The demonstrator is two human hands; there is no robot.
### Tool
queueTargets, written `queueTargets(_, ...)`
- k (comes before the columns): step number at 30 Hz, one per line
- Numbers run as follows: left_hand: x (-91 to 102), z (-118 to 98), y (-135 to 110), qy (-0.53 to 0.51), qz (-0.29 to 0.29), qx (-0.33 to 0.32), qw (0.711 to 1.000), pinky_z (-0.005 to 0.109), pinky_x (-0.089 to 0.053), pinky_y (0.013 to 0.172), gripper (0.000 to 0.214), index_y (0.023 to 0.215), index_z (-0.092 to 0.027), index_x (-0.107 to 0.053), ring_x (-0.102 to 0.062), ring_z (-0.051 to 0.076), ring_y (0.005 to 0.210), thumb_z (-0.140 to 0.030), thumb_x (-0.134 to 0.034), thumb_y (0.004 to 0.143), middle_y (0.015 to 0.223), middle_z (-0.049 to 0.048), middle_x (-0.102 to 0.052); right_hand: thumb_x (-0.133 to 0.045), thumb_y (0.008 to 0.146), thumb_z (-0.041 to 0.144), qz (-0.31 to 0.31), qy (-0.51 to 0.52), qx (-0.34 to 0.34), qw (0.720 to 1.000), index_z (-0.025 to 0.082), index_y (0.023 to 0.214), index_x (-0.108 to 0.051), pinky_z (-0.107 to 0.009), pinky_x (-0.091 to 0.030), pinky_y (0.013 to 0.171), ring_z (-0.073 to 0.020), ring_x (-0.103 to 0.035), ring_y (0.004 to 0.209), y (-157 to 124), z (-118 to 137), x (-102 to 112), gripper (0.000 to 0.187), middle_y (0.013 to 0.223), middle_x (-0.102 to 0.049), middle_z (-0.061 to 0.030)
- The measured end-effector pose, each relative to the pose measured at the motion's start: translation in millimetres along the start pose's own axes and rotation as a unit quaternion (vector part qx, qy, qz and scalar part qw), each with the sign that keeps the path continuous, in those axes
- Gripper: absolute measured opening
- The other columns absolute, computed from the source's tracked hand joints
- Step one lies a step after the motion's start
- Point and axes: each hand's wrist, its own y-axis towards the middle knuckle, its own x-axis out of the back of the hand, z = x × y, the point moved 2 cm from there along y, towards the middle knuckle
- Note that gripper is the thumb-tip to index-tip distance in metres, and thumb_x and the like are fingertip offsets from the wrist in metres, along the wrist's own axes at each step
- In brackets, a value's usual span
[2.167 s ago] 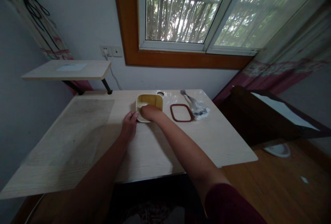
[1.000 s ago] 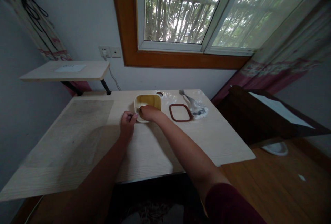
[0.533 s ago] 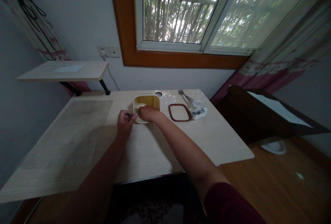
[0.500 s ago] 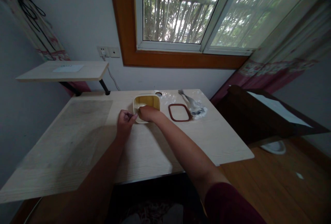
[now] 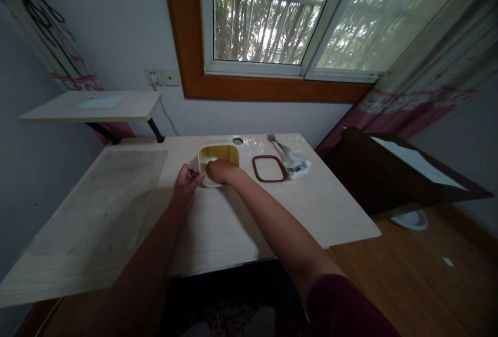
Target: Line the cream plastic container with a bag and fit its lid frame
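Observation:
A rounded rectangular container (image 5: 218,151) with a pale rim and yellowish inside stands on the desk. At its front left corner is my left hand (image 5: 187,180), fingers curled and thumb against the rim, closed on the container's edge. My right hand (image 5: 221,171) reaches over the front of the container into it. Its fingers are bent and closed; anything in them is hidden. To the right lies a reddish-brown rounded frame (image 5: 270,169), flat on the desk. Next to that frame is a crumpled clear plastic bag (image 5: 294,164) with something dark in it.
The pale wooden desk (image 5: 303,212) has a round cable hole (image 5: 237,141) near its back edge. A raised shelf (image 5: 93,107) on black legs stands at the back left. Right of the desk is a dark piece of furniture (image 5: 369,171) with a white sheet on it.
The view has shifted very slightly. Both hands stay at the container, with no clear change in their hold.

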Motion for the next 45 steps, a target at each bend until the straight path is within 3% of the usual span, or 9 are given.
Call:
queueTargets(13, -2.2, -7, -1, 0.015, 0.006, -0.073, 0.997, 0.026, -0.033, 0.060, 0.036, 0.081, -0.021, -0.053, -0.042, 0.013, 0.065, -0.039, -0.083, 0.071, 0.074, -0.0021, -0.046, -0.052, 0.099, 0.027, 0.005, -0.009, -0.001, 1.000, 0.004, 0.125, -0.068, -0.038, -0.057, 0.088, -0.0351, -0.068, 0.112, -2, 4, 1, 0.038, 0.122, -0.067, -0.0268)
queueTargets(22, 1.6, -11, -1, 0.064, 0.042, -0.133, 0.988, 0.028, -0.035, 0.063, 0.028, 0.084, -0.022, -0.055, -0.044, 0.015, 0.070, -0.038, -0.078, 0.078, 0.080, 0.0004, -0.047, -0.052, 0.100, 0.027, 0.011, -0.005, 0.004, 1.000, 0.004, 0.124, -0.069, -0.039, -0.057, 0.088, -0.0355, -0.068, 0.112, -2, 5, 1, 0.038, 0.122, -0.067, -0.0269)
queueTargets(45, -2.9, -14, -2, 0.036, 0.034, -0.112, 0.992, 0.028, -0.034, 0.062, 0.030, 0.080, -0.022, -0.055, -0.043, 0.015, 0.069, -0.038, -0.081, 0.075, 0.077, -0.0002, -0.048, -0.053, 0.098, 0.025, -0.019, 0.009, 0.026, 0.999, 0.007, 0.123, -0.069, -0.030, -0.053, 0.085, -0.0301, -0.069, 0.110, -25, 8, 8, 0.035, 0.118, -0.070, -0.0225)
